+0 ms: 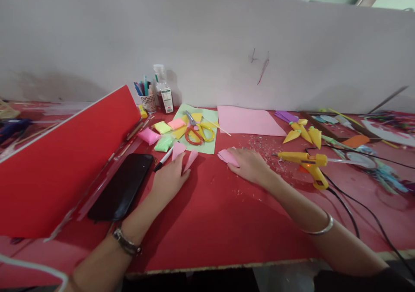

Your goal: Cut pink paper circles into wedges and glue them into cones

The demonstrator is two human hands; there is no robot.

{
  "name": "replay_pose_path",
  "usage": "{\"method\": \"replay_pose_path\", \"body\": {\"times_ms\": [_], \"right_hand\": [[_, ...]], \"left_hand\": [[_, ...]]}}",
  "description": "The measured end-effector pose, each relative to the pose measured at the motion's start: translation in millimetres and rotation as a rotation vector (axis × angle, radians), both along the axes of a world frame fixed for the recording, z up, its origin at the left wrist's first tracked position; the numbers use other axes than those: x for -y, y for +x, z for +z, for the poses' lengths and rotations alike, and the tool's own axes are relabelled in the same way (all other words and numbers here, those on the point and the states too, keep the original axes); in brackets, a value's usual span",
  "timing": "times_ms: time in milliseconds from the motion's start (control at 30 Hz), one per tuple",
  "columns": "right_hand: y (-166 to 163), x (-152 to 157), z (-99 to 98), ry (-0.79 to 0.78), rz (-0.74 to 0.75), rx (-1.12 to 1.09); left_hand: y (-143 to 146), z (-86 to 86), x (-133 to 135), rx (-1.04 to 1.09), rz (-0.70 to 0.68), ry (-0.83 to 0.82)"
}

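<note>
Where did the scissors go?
The scissors lie on the green paper near the back of the red table, just beyond the left hand, left of the big pink sheet.

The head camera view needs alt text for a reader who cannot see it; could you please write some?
A person's left hand holds pink paper petals while the right hand rests on another pink paper piece, on a red table. Nearby lie a black phone, scissors on green paper, and a yellow glue gun.
</note>
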State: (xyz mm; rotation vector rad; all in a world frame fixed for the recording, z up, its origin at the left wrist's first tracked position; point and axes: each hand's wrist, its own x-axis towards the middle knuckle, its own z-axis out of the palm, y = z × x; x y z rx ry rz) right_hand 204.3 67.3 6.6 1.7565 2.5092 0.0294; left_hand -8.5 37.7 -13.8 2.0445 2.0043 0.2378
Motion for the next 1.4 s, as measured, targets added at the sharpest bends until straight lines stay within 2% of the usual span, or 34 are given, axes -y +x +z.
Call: {"method": "replay_pose_path", "body": {"times_ms": [133, 233, 333, 433, 567, 700, 833, 1067, 1233, 1400], "right_hand": [[-1.3, -3.1, 5.1, -0.001, 0.003, 0.01], [-4.5, -14.0, 11.9, -0.025, -0.015, -0.089], [-14.9, -33.6, 14.9, -0.023, -0.02, -0.199], [-36.0, -57.9, 10.9, -0.019, -0.025, -0.246], [-72.4, -87.2, 1.0, 0.014, -0.141, -0.255], [-99.6, -104.3, -6.8, -0.016, -0.2, -0.249], [-110.3, -109.4, -11.7, -0.054, -0.233, -0.251], [-96.5, -104.5, -6.6, -0.005, -0.217, -0.401], [-67.0, -89.0, 18.6, 0.064, -0.186, -0.652], [-28.9, -49.8, 44.0, 0.025, -0.12, -0.873]], "left_hand": [[-2.1, -2.3, -2.4, 0.086, 0.011, -0.001], [-3.1, -4.2, -4.1, 0.193, 0.034, 0.01], [-2.3, -6.9, -5.3, 0.389, 0.021, 0.045], [-0.5, -9.8, -6.3, 0.642, -0.012, 0.087], [0.5, -9.1, -8.1, 0.935, -0.037, 0.045], [0.1, -4.0, -9.1, 1.134, -0.077, -0.004], [1.2, -3.2, -8.0, 1.263, -0.106, -0.038], [3.6, -6.0, -2.3, 1.379, -0.131, -0.021], [3.8, -3.4, 1.9, 1.382, -0.174, -0.011], [4.9, 2.1, 6.4, 1.238, -0.153, 0.016]]}}
